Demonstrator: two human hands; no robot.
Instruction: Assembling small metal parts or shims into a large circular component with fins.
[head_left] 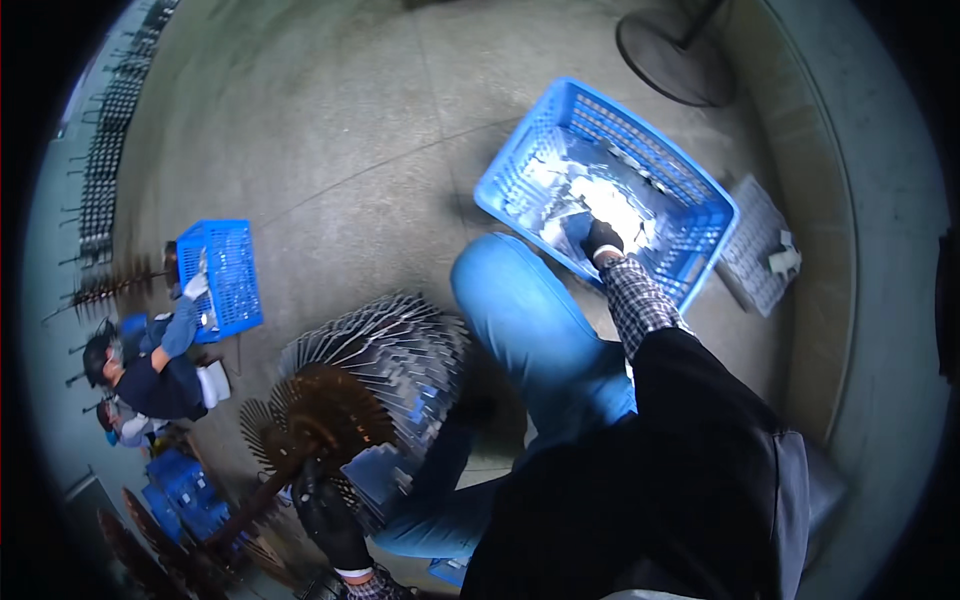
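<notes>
My left hand (pixel 332 515), in a black glove, is at the rusty shaft (pixel 268 495) of a round toothed rack. Its fingers are dark and blurred, so their grip is unclear. Thin flat metal plates (pixel 415 345) stand fanned out in rows around the rack, beside a rusty toothed disc (pixel 335 405). My right arm reaches into a large blue plastic crate (pixel 650 130). There my right hand (pixel 601 238), also black-gloved, is closed at the edge of a bluish flat metal plate (pixel 576 226). Shiny loose plates lie under it in bright glare.
A grey crate (pixel 762 245) with a small white item stands beside the blue crate, near the wall. A round black stand base (pixel 672 58) is behind. At left, a co-worker (pixel 160 375) reaches into another blue crate (pixel 228 280). More rusty racks (pixel 140 545) stand at lower left.
</notes>
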